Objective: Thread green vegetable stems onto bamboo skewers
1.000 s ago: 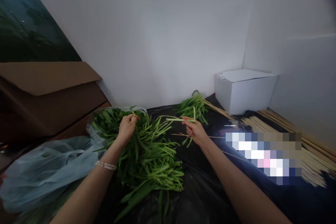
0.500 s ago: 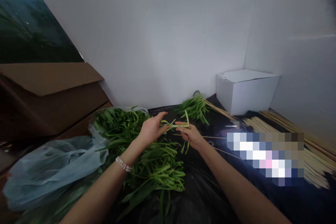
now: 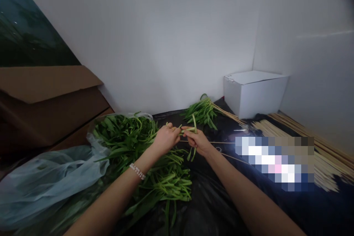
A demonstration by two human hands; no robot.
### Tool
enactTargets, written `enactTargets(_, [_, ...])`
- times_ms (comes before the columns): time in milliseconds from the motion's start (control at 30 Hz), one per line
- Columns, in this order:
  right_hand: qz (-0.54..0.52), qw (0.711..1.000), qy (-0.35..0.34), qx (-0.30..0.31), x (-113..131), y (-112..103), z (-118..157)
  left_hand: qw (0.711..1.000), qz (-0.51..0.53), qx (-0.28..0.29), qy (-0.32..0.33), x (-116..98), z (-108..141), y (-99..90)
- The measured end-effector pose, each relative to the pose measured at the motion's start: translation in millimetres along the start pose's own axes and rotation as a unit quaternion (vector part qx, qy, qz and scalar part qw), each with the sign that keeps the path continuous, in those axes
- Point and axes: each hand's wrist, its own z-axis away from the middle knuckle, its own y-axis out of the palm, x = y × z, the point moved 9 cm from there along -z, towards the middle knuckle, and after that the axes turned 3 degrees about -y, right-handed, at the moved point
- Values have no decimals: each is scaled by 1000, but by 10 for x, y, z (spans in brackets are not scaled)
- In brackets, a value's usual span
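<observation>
Water spinach stems [image 3: 188,130] lie pinched across both hands above the middle of the black plastic sheet [image 3: 212,206]; left hand [image 3: 166,138] closed narrowly on the stalks, right hand [image 3: 198,142] likewise, the two almost meeting; a few stem ends hang loose below. Risk: the slim stalks could snap under a hard pinch, or slip if the grip loosens; loose ends could snag in the heap of greens [image 3: 163,182] below the left forearm. Thin bamboo skewers [image 3: 206,142] lie just beside the right hand and could catch the stems; more bamboo skewers [image 3: 323,166] are stacked off the sheet's right edge. A bunch of greens [image 3: 200,114] sits near the far edge; a pale blue plastic bag [image 3: 47,180] lies at the left edge; beyond it, a cardboard box [image 3: 41,88]; far right corner, a white box [image 3: 254,94]; a pixelated patch hides part of the right side.
</observation>
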Motion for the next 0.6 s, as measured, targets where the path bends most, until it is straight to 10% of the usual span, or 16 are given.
enactTargets(267, [-30, 999, 24, 14, -93, 92, 33, 987, 122, -60, -89, 98, -31, -142])
enactTargets(433, [-87, 995, 31, -27, -86, -93, -37, 882, 359, -68, -297, 796, 48, -20])
enactTargets(600, [-144, 984, 59, -88, -93, -348, -108, 771, 549, -79, -312, 1399, 225, -238])
